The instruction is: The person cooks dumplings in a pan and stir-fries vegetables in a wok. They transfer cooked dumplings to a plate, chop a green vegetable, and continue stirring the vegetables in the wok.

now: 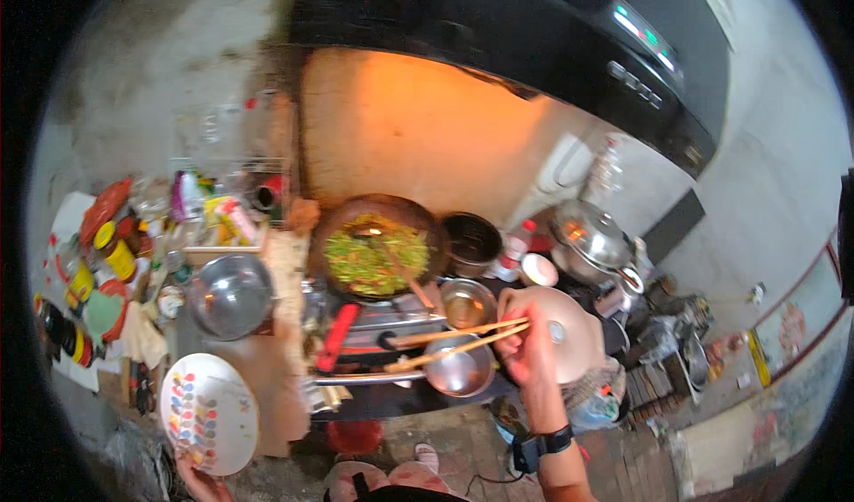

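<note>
My left hand (200, 483) grips the lower rim of a white plate (230, 402) printed with coloured drop shapes. The plate is tilted, and no food shows on it. A pair of chopsticks (460, 342) is held in my right hand (524, 352), their tips pointing left and spread apart. Beyond the chopsticks, a dark wok (434, 232) on the stove holds chopped green food with orange bits (373, 255). A utensil with a wooden handle (413, 282) rests in the wok. The red grip (338, 338) of a handle lies in front of it.
Metal bowls (460, 368) and a pale round lid (567, 328) are by my right hand. A lidded steel pot (594, 235) stands farther right. Left are a large metal bowl (231, 295) and several bottles and jars (120, 258). A black range hood (480, 28) hangs above.
</note>
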A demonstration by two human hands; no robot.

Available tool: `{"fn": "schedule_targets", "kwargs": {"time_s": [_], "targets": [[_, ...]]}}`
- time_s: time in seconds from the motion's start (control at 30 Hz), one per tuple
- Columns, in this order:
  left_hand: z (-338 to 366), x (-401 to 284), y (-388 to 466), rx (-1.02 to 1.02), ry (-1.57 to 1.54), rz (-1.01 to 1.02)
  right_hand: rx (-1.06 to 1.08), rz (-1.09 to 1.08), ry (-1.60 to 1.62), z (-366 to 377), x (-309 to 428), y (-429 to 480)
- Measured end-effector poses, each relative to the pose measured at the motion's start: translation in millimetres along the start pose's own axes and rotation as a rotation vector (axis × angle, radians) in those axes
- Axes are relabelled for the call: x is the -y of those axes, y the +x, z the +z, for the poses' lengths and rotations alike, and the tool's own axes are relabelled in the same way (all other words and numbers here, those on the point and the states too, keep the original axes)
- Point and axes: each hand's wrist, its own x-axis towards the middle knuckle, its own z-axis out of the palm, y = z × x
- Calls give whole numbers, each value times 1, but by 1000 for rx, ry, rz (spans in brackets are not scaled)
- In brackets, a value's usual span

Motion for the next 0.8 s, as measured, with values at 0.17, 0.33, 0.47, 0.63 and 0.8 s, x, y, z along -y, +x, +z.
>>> {"fn": "schedule_targets", "kwargs": {"time_s": [0.17,0.33,0.47,0.63,0.8], "targets": [[13,47,-14,210,-62,30,-278,-319,-268,-116,138,-11],[68,68,-63,90,-59,-123,-245,-72,-951,-198,110,33],[73,97,-82,95,-66,-121,77,-245,-1607,-196,31,85],[97,92,-107,107,43,-109,65,-59,-1830,-172,-22,130],[81,114,-71,212,121,-135,-3,27,-1874,-160,-34,142]]}}
